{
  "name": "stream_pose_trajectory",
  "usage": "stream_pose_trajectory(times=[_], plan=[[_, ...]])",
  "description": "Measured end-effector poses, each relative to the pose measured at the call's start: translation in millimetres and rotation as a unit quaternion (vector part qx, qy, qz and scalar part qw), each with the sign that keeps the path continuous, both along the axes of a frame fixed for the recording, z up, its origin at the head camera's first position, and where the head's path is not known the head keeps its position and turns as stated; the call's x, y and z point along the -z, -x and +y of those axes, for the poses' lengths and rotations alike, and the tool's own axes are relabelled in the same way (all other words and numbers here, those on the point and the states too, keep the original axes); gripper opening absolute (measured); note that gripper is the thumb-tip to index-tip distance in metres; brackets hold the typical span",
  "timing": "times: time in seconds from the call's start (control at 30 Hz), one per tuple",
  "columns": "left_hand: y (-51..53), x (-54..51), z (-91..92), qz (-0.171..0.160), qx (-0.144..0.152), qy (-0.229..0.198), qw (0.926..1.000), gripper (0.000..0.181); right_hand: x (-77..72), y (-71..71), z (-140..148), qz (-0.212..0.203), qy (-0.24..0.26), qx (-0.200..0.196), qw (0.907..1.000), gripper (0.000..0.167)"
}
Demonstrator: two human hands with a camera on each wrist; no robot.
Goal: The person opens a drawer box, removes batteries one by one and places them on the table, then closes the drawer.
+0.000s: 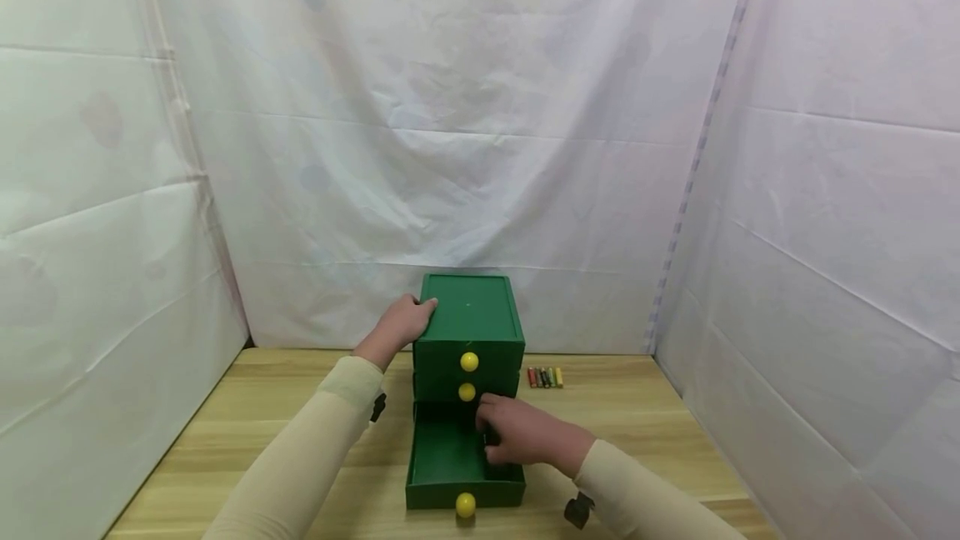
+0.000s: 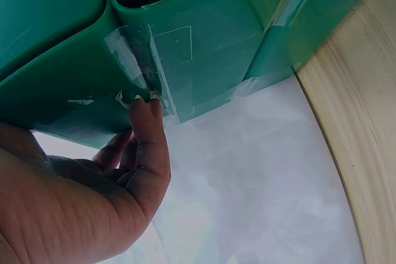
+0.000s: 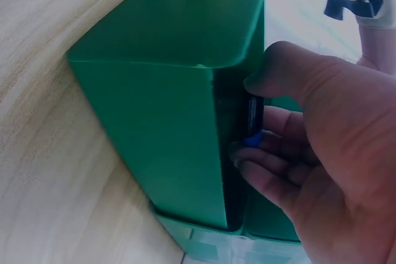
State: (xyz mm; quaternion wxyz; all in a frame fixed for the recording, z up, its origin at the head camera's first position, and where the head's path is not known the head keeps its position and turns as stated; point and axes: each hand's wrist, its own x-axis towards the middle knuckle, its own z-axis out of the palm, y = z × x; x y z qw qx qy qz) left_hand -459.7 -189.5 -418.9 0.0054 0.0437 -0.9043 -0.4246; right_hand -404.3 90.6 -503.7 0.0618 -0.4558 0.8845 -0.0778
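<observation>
A green drawer cabinet (image 1: 471, 307) with yellow knobs stands on the table, its bottom drawer (image 1: 450, 452) pulled out. My left hand (image 1: 405, 322) grips the cabinet's upper left edge, thumb on top; in the left wrist view its bent fingers (image 2: 151, 146) touch the taped green side. Over the right part of the open drawer, my right hand (image 1: 525, 430) holds a small dark battery (image 3: 254, 119) with a blue end between thumb and fingers, just inside the drawer wall. Part of the battery is hidden by the fingers.
Several batteries (image 1: 545, 377) in different colours lie in a row on the wooden table (image 1: 615, 415), right of the cabinet. The two upper drawers, with their knobs (image 1: 469, 362), are closed. White cloth (image 1: 480, 148) hangs behind and on both sides.
</observation>
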Motion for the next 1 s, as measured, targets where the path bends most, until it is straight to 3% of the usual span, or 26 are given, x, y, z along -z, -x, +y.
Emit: stream_pose_trajectory(times=[0.33, 1.0], plan=[[1.0, 2.7, -1.8, 0.003, 0.006, -0.004, 1.0, 0.076, -19.6, -8.5, 9.1, -0.055, 0.059, 0.003, 0.9967, 0.023], [4.3, 3.2, -2.2, 0.002, -0.001, -0.003, 1.0, 0.075, -42.5, -11.0, 35.5, -0.054, 0.112, 0.034, 0.9917, 0.025]])
